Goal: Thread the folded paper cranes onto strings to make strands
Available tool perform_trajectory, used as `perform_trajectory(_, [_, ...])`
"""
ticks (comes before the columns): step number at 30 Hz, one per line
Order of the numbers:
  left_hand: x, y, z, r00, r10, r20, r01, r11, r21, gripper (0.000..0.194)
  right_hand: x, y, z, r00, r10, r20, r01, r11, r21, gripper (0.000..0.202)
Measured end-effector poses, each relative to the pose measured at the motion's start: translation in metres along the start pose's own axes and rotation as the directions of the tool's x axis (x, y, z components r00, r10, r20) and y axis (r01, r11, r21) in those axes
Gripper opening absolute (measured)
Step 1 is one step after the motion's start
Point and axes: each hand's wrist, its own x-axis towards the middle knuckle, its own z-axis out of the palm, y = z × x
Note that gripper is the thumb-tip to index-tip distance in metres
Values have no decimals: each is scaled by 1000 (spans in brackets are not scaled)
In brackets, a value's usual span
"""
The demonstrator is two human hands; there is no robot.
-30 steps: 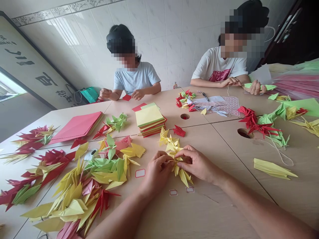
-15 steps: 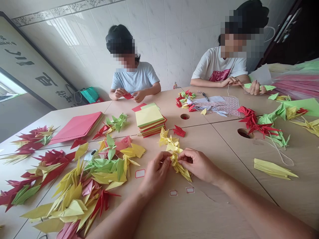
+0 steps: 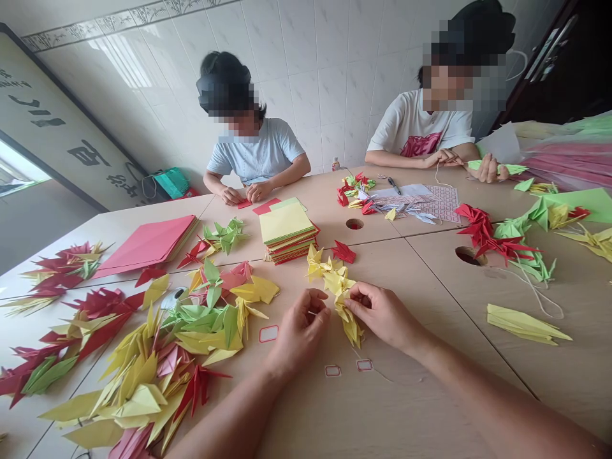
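Head view: string of yellow folded paper point(image 3: 336, 281) on the desk point(image 3: 430, 296), just in front of the wearer, between left hand point(image 3: 301, 328) and right hand point(image 3: 385, 315). Long axis slanting from the far left, beside a red folded piece point(image 3: 343, 251), to the near right, towards two small red-edged labels point(image 3: 332, 370) point(image 3: 364, 364). Near half immediately to the left of the right hand's fingertips; right hand nearer, in contact, thumb and forefinger pinched on a yellow fold. Left hand just off the string's other side, a slim gap between, fingers curled; cannot tell whether closed or gripping anything thin. Pale thread point(image 3: 382, 376) trailing from the near end, rightward past the labels. Left of the left hand: mixed heap of folded paper point(image 3: 143, 376). Beyond the string: stack of square sheets point(image 3: 287, 223). Across the desk: two seated people point(image 3: 262, 153) point(image 3: 411, 121), both at paper.
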Motion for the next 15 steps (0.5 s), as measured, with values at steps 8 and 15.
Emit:
perform_trajectory(8, [-3, -1, 1, 994, 14, 107, -10, 999, -43, 32, -3, -4, 3, 998, 49, 40, -50, 998, 35, 16])
perform_trajectory(15, [-1, -5, 2, 997, 22, 75, -19, 999, -37, 26, -1, -2, 3, 996, 41, 83, -45, 997, 54, 14])
